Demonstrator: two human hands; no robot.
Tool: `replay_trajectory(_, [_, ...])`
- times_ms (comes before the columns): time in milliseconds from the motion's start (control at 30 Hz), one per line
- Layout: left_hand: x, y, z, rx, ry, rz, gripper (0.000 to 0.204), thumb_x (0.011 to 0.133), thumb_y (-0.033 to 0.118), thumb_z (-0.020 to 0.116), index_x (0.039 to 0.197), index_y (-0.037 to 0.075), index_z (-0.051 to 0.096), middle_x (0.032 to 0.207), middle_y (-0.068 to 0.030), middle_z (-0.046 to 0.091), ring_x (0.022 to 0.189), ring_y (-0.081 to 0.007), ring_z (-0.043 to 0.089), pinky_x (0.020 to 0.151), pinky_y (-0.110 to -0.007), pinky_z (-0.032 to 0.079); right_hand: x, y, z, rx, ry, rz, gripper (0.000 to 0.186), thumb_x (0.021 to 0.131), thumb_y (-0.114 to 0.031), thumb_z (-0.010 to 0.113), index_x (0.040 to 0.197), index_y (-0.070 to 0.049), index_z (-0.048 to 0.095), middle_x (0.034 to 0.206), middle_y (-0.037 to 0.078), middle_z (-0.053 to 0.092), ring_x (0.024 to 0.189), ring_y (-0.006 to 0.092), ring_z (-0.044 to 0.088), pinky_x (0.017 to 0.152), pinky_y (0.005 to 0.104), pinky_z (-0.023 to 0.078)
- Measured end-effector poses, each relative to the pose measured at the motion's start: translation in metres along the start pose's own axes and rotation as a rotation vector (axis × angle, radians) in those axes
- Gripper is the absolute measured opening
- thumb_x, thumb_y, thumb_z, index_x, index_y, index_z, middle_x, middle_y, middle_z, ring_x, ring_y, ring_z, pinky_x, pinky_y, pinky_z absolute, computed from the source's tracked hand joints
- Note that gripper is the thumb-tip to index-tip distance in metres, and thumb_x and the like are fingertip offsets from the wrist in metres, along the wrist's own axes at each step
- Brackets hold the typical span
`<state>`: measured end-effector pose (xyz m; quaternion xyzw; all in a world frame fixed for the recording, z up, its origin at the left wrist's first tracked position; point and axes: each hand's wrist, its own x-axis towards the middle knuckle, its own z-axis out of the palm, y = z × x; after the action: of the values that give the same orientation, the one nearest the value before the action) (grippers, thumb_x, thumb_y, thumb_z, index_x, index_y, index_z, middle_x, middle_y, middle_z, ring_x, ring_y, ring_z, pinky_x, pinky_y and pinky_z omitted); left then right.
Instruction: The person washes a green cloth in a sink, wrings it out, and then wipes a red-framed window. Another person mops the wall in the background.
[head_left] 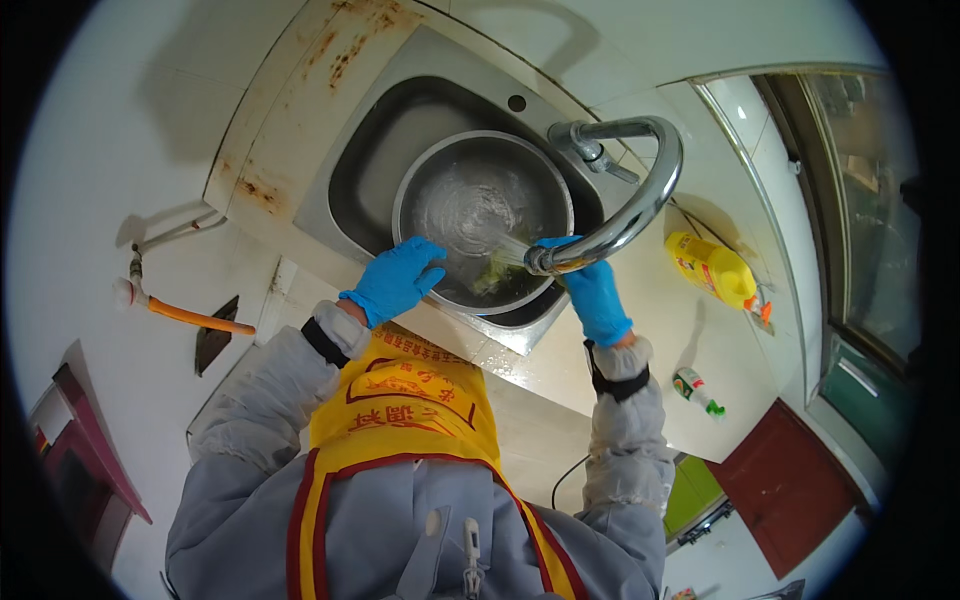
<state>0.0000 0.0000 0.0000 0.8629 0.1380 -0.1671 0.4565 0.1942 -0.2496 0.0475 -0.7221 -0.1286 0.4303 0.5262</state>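
Observation:
A round metal basin [408, 190] sits in the stainless steel sink [352, 180], with water swirling in it. Some green leafy vegetable [492, 276] lies in the water near the basin's near right side. From the curved chrome faucet [660, 185] a stream runs into the basin. My left hand [393, 282], in a blue glove, is over the basin's left near rim, its thumb apart from its fingers and nothing seen in it. My right hand [598, 300], also gloved in blue, is at the basin's right rim; the faucet spout hides most of its fingers.
On the counter to the right are a yellow bottle [708, 268] and a small spray bottle [697, 390] with a green tip. An orange hose [200, 317] juts from the left wall. A window [860, 200] is at the far right.

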Motion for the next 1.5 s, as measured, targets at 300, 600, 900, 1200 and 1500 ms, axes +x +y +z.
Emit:
replay_trajectory(300, [-0.012, -0.018, 0.019, -0.060, 0.074, -0.035, 0.030, 0.096, 0.030, 0.058, 0.120, 0.011, 0.060, 0.119, -0.0143, 0.062, 0.103, -0.0347, 0.063, 0.089, -0.042, 0.053, 0.071, 0.206, 0.022, 0.097, 0.120, 0.098, 0.028, 0.098, -0.012, 0.054, 0.125, -0.004, 0.058, 0.127, 0.008, 0.059, 0.115, 0.0204, 0.057, 0.099, 0.0320, 0.046])
replay_trajectory(600, [0.013, 0.024, 0.075, -0.135, 0.129, 0.232, 0.038, 0.088, 0.014, 0.066, 0.126, 0.015, 0.058, 0.121, -0.0117, 0.063, 0.103, -0.0325, 0.063, 0.087, -0.040, 0.053, -0.019, 0.076, 0.079, 0.435, -0.046, 0.255, 0.020, 0.102, -0.008, 0.037, 0.106, -0.007, 0.057, 0.102, 0.003, 0.057, 0.093, 0.0125, 0.054, 0.086, 0.0265, 0.047])
replay_trajectory(900, [0.067, 0.007, 0.097, -0.234, 0.139, 0.034, 0.049, 0.075, 0.006, 0.074, 0.121, 0.011, 0.061, 0.114, -0.0163, 0.061, 0.107, -0.0362, 0.059, 0.095, -0.041, 0.048, -0.096, -0.014, 0.082, 0.549, 0.452, -0.045, 0.022, 0.105, -0.018, 0.042, 0.117, -0.008, 0.057, 0.118, 0.010, 0.060, 0.110, 0.0220, 0.061, 0.096, 0.0359, 0.051])
replay_trajectory(1200, [-0.003, 0.086, 0.114, -0.606, 0.014, 0.138, 0.063, 0.080, 0.016, 0.078, 0.132, 0.005, 0.046, 0.129, -0.0133, 0.052, 0.119, -0.0275, 0.053, 0.103, -0.038, 0.044, -0.038, 0.057, 0.103, 1.031, 0.234, -0.042, 0.054, 0.102, -0.037, 0.049, 0.147, -0.010, 0.040, 0.139, 0.014, 0.051, 0.123, 0.0292, 0.055, 0.104, 0.0432, 0.048])
replay_trajectory(1500, [0.053, 0.045, 0.073, -0.385, 0.211, 0.297, 0.030, 0.080, 0.035, 0.078, 0.091, 0.008, 0.070, 0.089, -0.0108, 0.067, 0.080, -0.0296, 0.066, 0.070, -0.039, 0.052, -0.045, 0.054, 0.098, 0.915, 0.382, 0.100, 0.042, 0.104, -0.027, 0.045, 0.141, -0.007, 0.047, 0.140, 0.012, 0.051, 0.128, 0.0254, 0.052, 0.109, 0.0400, 0.043])
